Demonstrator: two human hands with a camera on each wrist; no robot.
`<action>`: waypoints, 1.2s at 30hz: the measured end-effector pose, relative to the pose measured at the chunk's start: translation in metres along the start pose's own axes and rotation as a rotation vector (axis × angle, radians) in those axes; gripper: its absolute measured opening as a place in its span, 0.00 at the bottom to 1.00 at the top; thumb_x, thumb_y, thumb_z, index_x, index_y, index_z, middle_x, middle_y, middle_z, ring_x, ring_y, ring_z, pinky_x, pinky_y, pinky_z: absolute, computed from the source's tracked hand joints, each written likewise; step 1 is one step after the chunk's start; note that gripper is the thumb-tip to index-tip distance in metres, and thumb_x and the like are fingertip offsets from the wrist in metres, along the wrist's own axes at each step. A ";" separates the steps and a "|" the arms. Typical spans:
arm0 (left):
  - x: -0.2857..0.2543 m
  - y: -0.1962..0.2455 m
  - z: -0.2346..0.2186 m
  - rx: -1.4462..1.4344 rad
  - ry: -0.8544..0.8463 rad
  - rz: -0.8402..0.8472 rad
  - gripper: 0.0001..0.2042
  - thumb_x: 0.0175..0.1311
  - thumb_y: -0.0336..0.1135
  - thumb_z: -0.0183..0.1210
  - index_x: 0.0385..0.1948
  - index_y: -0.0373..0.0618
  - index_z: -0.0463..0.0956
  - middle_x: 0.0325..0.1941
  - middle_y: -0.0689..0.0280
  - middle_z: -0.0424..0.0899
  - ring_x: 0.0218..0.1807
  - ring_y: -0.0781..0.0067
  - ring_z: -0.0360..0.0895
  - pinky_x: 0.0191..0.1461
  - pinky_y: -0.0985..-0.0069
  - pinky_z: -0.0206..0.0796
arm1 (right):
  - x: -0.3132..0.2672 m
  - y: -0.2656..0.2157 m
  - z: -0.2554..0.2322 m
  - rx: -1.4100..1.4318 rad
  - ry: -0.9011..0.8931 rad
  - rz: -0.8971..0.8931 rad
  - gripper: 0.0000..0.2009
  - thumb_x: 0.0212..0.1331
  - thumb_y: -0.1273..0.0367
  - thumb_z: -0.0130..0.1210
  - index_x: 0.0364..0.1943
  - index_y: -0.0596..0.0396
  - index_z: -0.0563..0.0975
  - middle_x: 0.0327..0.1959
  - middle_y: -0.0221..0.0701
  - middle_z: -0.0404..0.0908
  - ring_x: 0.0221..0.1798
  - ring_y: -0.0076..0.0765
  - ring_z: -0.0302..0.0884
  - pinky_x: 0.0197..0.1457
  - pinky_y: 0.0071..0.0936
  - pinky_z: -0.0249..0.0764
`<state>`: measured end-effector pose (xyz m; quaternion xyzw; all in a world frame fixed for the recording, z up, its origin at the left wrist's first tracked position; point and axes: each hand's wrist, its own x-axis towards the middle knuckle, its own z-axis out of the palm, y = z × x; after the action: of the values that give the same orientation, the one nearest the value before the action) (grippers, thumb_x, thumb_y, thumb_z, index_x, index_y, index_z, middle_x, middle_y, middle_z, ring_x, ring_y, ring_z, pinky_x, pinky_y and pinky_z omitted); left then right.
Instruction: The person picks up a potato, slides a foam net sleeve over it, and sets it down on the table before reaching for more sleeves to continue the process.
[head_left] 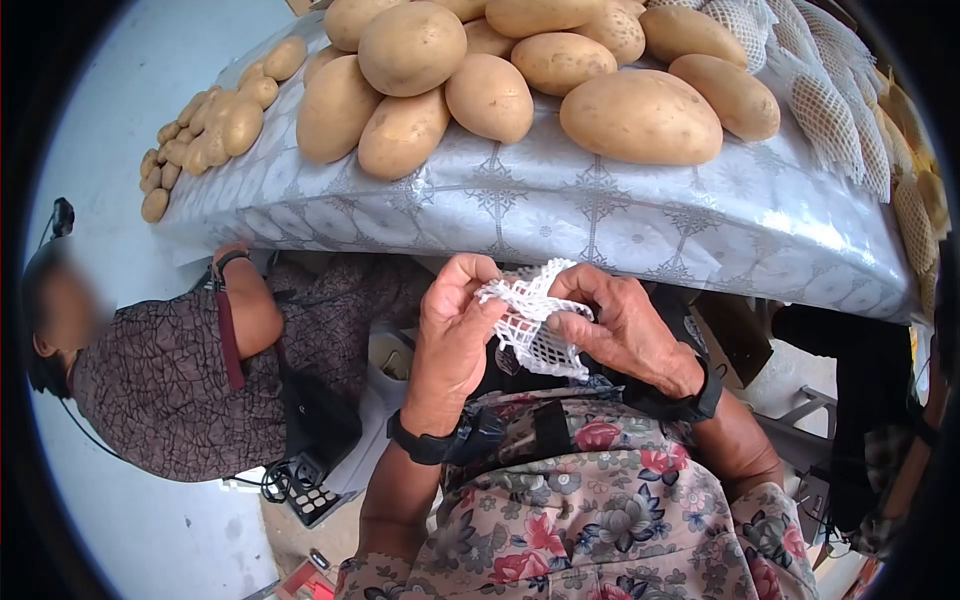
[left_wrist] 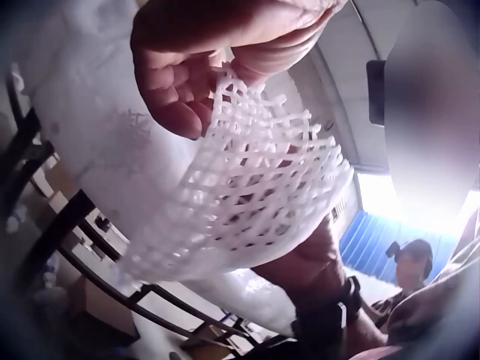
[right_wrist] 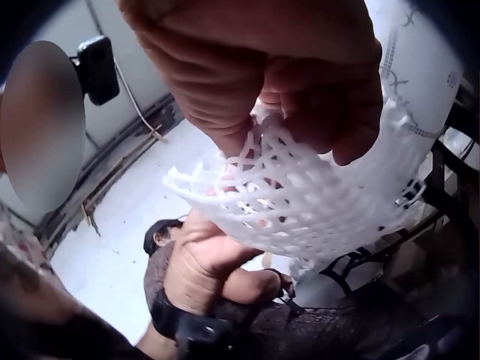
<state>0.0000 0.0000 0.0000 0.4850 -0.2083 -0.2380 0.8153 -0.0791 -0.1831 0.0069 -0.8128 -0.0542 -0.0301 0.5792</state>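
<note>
Between the two hands hangs a white foam net sleeve [head_left: 545, 325], its mesh stretched out in front of the floral clothing. The left hand [head_left: 450, 335] pinches one edge of it between thumb and fingers. On the opposite side the right hand [head_left: 630, 330] pinches the sleeve with its thumb and curled forefinger. In the left wrist view the net [left_wrist: 255, 172] spreads open below the left fingertips. The right wrist view shows the net [right_wrist: 285, 195] bunched at the right thumb and fingers. No potato is visible inside the mesh.
A table with a shiny patterned cloth [head_left: 450, 215] stands just beyond the hands. Large potatoes [head_left: 640, 115] are piled on it, smaller ones [head_left: 215, 125] at the left. More net sleeves [head_left: 825, 105] lie at the right. Another person [head_left: 200, 370] sits at the left.
</note>
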 end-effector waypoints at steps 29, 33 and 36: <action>-0.005 0.001 -0.016 0.192 -0.167 -0.181 0.16 0.57 0.39 0.62 0.37 0.36 0.71 0.34 0.69 0.77 0.36 0.86 0.73 0.40 0.87 0.67 | -0.001 0.023 -0.018 0.435 0.203 -0.008 0.09 0.50 0.80 0.47 0.37 0.60 0.70 0.31 0.24 0.73 0.34 0.16 0.67 0.37 0.15 0.65; -0.001 -0.002 -0.010 0.014 -0.027 -0.114 0.15 0.57 0.38 0.62 0.37 0.37 0.71 0.34 0.68 0.78 0.34 0.86 0.74 0.38 0.87 0.68 | -0.009 -0.015 -0.037 0.294 -0.139 0.103 0.19 0.54 0.65 0.61 0.45 0.61 0.71 0.34 0.29 0.76 0.36 0.20 0.71 0.40 0.20 0.69; 0.003 0.001 -0.011 0.008 0.037 -0.124 0.13 0.58 0.36 0.61 0.37 0.37 0.72 0.33 0.69 0.79 0.31 0.86 0.74 0.36 0.87 0.68 | -0.018 -0.050 -0.065 0.044 0.073 -0.096 0.19 0.55 0.63 0.60 0.45 0.61 0.72 0.35 0.32 0.77 0.36 0.25 0.71 0.42 0.25 0.70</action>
<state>0.0087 0.0061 -0.0035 0.5043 -0.1638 -0.2784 0.8008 -0.1019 -0.2291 0.0732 -0.7947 -0.0729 -0.0862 0.5964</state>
